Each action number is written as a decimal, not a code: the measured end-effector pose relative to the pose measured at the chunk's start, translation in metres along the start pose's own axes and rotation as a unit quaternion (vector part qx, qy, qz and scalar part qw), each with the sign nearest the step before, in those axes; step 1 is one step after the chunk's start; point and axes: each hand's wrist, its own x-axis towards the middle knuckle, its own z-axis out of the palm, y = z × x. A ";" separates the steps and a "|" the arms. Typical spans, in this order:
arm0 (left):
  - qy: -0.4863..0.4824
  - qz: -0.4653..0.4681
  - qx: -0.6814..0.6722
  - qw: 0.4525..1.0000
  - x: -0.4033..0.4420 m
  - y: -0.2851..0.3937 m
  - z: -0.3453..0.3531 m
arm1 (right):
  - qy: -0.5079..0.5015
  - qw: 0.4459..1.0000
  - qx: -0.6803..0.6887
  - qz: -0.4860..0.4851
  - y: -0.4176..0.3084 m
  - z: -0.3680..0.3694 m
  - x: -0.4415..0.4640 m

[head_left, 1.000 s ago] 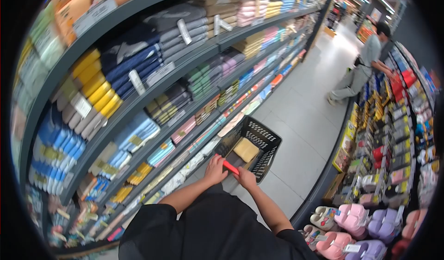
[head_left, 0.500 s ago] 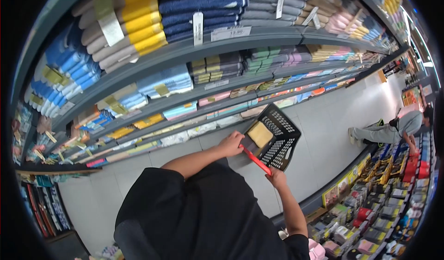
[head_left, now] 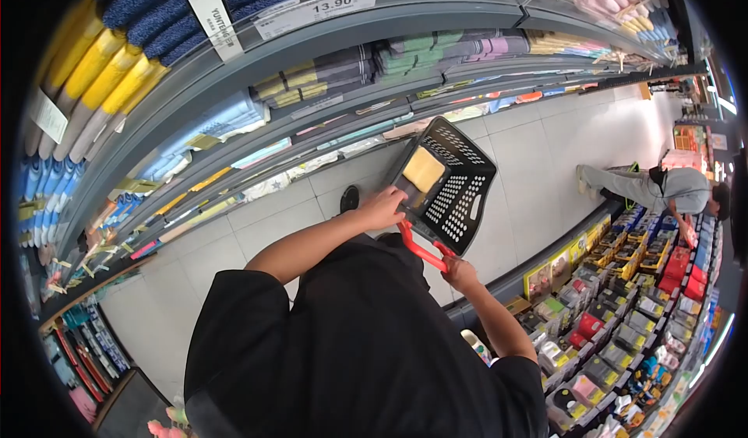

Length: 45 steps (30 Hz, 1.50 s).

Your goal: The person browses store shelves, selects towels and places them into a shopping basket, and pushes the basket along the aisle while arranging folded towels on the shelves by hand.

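A black perforated shopping basket (head_left: 460, 181) hangs tilted in front of me, its red handle (head_left: 421, 249) turned toward my body. My right hand (head_left: 458, 273) is wrapped round the handle's right end. At the other end, by the basket's near left corner, my left hand (head_left: 382, 208) is closed with curled fingers; its exact hold is partly hidden. Inside the basket lies a pale yellow folded item (head_left: 425, 168), perhaps a towel, against the left wall.
Shelves of folded towels (head_left: 421, 52) curve along my left, with a price label (head_left: 318, 10) on the edge. On the right stands a low display (head_left: 600, 329) of small packaged goods. A person in grey (head_left: 689, 189) bends over it farther up the tiled aisle (head_left: 538, 158).
My view has moved forward along the shelves, and the person in grey appears slightly lower. The basket has shifted slightly up and left in view, still in my hands.
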 end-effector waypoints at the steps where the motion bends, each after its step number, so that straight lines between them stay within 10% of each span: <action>1: -0.001 0.002 -0.001 1.000 0.003 0.004 0.004 | 0.003 1.000 0.006 0.000 0.002 -0.001 -0.003; 25: 0.041 -0.116 -0.105 0.987 -0.008 0.160 0.233 | -0.007 0.918 -0.033 -0.396 0.192 -0.021 -0.051; 39: 0.127 -0.116 -0.096 0.980 -0.016 0.163 0.257 | 0.045 0.917 -0.076 -0.389 0.162 -0.048 -0.013; 45: -0.020 -0.146 -0.083 0.986 -0.007 0.192 0.248 | 0.053 0.919 -0.029 -0.389 0.140 -0.049 -0.015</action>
